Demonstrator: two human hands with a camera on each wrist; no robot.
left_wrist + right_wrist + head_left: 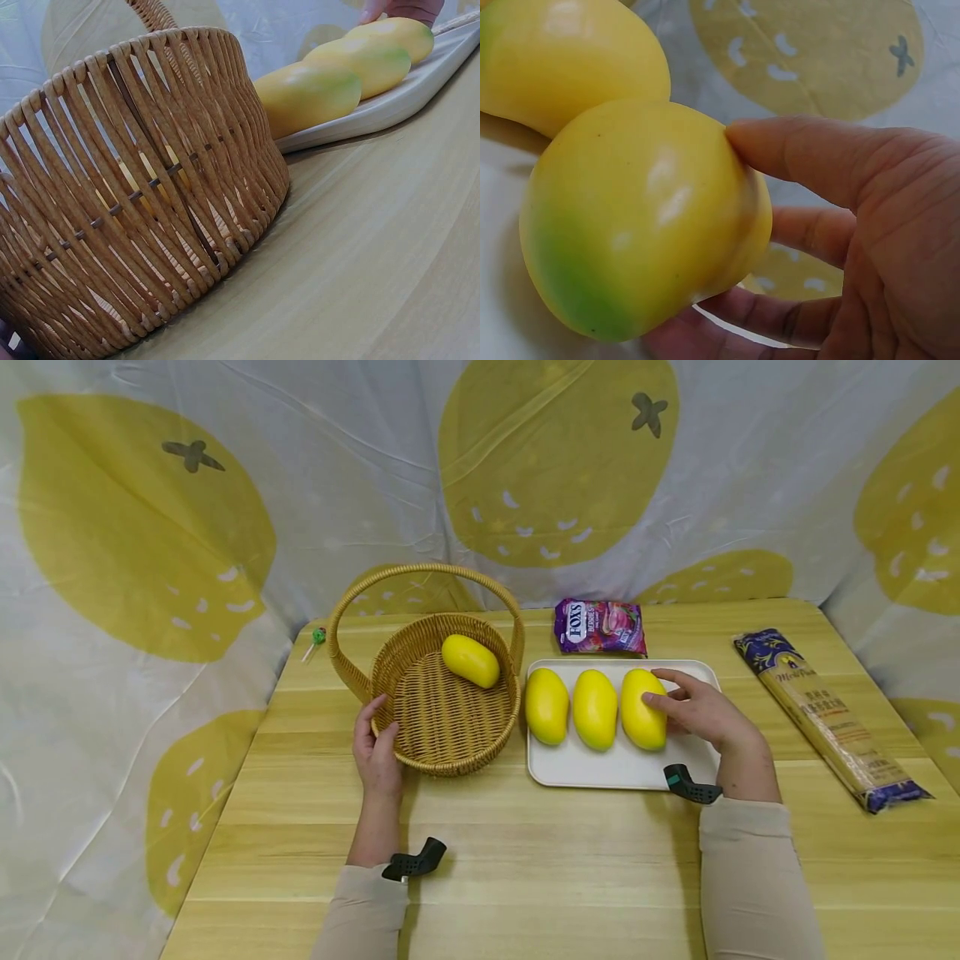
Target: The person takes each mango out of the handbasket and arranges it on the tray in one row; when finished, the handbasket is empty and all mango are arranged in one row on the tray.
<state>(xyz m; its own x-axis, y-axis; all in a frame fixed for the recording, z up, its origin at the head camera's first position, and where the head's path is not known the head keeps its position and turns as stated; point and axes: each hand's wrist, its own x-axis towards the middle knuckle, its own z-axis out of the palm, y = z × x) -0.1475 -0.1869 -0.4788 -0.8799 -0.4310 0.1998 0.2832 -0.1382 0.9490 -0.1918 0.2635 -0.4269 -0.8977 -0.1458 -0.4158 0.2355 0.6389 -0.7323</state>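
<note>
Three yellow mangoes lie in a row on the white tray (pixel 600 770): a left mango (pixel 547 706), a middle mango (pixel 595 710) and a right mango (pixel 642 708). My right hand (pixel 705 714) holds the right mango from its right side. In the right wrist view, the thumb presses on top of this mango (pixel 645 217), green at one end, and fingers reach around and beneath it. On the left, my left hand (pixel 377 764) grips the near-left rim of a wicker basket (pixel 450 727). Inside the basket, one more mango (pixel 470 661) lies toward the back right.
A purple candy bag (pixel 600 627) lies behind the tray. To the right is a long pack of spaghetti (pixel 828 718). A green lollipop (pixel 318 636) lies at the back left. The basket's tall handle (pixel 427 568) arches over it, and a lemon-print curtain (pixel 337 468) hangs behind the table.
</note>
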